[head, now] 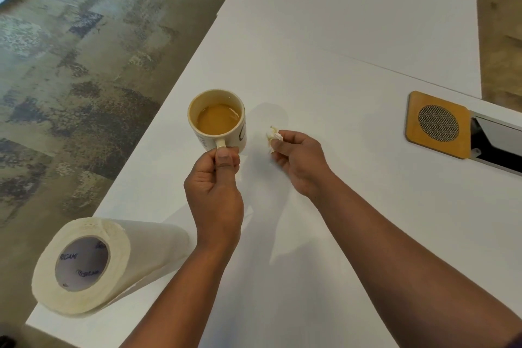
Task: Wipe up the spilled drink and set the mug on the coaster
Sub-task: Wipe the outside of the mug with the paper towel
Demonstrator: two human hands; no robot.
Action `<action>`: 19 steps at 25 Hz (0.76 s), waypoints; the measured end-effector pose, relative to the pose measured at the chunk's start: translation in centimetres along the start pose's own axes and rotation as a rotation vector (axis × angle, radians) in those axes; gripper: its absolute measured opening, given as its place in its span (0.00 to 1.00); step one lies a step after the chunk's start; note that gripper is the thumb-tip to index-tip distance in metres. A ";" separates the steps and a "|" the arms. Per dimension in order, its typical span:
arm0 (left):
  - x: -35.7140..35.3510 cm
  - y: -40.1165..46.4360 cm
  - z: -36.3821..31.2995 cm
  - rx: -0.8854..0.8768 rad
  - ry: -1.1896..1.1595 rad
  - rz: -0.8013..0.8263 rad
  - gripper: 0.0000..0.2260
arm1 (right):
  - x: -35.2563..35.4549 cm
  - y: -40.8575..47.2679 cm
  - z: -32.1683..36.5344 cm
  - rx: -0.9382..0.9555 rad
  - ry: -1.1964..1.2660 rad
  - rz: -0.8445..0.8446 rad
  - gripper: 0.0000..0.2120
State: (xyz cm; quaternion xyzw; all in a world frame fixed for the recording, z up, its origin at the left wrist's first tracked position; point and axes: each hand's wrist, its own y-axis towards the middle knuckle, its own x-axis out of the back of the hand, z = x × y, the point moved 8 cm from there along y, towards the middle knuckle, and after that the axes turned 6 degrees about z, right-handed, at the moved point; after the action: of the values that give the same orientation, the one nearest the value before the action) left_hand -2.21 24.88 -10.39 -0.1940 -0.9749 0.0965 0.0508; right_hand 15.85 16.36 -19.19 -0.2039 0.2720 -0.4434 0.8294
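A cream mug (217, 118), part full of light brown drink, is near the left edge of the white table (353, 37). My left hand (214, 192) pinches its handle from the near side. I cannot tell whether the mug rests on the table or is just off it. To the right of the mug, my right hand (299, 164) holds a small crumpled wad of paper towel (274, 135) in its fingertips, close above the table. A square wooden coaster (436, 124) with a round mesh centre lies far to the right. No clear puddle shows on the surface.
A roll of paper towel (99, 263) lies on its side at the near left corner of the table. A cable hatch (497, 144) is set into the table right beside the coaster. Patterned carpet floor (84, 79) lies to the left, past the table edge.
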 end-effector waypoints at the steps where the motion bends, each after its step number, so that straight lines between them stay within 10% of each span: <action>1: -0.1 -0.1 -0.1 0.000 -0.006 0.018 0.10 | -0.6 -0.2 -0.2 -0.027 0.059 0.046 0.07; 19: -1.8 -0.7 -2.4 0.026 -0.124 0.187 0.15 | -3.5 -1.3 3.1 -0.063 0.062 0.347 0.16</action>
State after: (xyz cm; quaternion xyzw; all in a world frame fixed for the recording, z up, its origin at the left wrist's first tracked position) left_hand -0.50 23.97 -8.01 -0.2770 -0.9525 0.1252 -0.0164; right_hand 15.36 18.95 -15.09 -0.1659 0.3422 -0.2909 0.8779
